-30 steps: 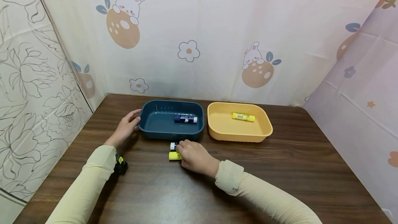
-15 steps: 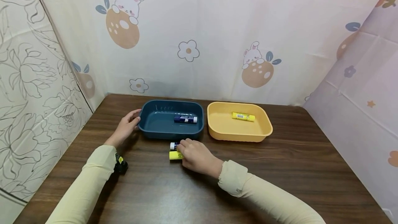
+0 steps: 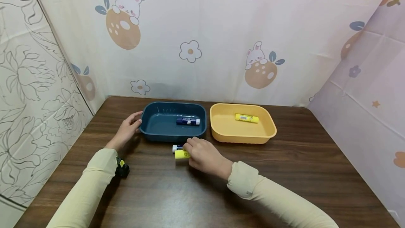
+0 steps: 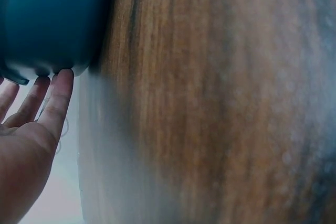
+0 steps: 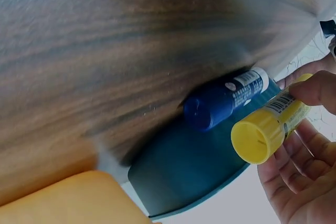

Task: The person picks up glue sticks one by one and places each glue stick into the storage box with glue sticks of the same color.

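Observation:
My right hand pinches a yellow glue stick between thumb and fingers, slightly above the table. Just behind it a dark blue glue stick with a white end lies on the wood, in front of the teal tray. Straight fingers of my left hand touch that tray's left end, as the left wrist view also shows. Inside the teal tray lies another dark blue glue stick. A second yellow glue stick rests in the yellow tray to the right.
Both trays stand side by side near the back of the brown wooden table. Behind them hangs a patterned curtain, and a flower-print panel borders the left. A small black device sits at the left wrist.
My right hand has raised the yellow glue stick off the table and shifted slightly right and back. The left hand stays at the teal tray.

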### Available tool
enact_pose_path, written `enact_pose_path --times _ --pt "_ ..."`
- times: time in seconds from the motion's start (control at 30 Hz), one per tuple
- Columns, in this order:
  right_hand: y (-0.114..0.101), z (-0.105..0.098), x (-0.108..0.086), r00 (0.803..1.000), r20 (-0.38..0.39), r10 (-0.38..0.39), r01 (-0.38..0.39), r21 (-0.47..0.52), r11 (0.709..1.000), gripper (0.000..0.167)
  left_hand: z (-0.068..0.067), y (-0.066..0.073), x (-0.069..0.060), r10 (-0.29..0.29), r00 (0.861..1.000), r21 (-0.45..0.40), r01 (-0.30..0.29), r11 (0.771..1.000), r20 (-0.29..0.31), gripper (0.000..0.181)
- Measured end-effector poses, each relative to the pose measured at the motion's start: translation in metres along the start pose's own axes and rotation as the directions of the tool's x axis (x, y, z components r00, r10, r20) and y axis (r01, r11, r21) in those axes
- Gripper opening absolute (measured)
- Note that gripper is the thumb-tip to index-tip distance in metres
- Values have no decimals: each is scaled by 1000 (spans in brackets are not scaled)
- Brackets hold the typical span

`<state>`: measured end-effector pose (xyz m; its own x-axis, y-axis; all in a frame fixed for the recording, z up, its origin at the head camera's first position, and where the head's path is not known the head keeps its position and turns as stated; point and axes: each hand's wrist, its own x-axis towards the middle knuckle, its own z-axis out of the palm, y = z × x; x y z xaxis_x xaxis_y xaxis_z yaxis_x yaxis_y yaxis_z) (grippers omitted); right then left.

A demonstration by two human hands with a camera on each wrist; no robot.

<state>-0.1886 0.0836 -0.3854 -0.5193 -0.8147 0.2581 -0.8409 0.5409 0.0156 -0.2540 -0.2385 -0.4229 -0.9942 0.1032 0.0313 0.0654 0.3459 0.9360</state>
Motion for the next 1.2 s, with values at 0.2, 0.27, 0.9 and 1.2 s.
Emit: enact_pose_path --times 0.2,0.27,0.9,1.2 --pt "5 -6 -4 999 -50 -8 7 -25 1000 25 0 0 0 5 1000 -5 -5 1000 8 50" --pt "7 -8 -5 998 -65 -7 5 -28 1000 24 0 0 -1 9 1000 -7 -9 1000 13 50" --pt "30 -31 -22 989 -90 113 -112 19 994 33 0 -2 0 14 1000 -15 -14 1000 -2 50" --pt "49 -39 -30 977 -126 170 -166 43 985 31 -1 0 1 9 1000 -43 -8 999 14 49"
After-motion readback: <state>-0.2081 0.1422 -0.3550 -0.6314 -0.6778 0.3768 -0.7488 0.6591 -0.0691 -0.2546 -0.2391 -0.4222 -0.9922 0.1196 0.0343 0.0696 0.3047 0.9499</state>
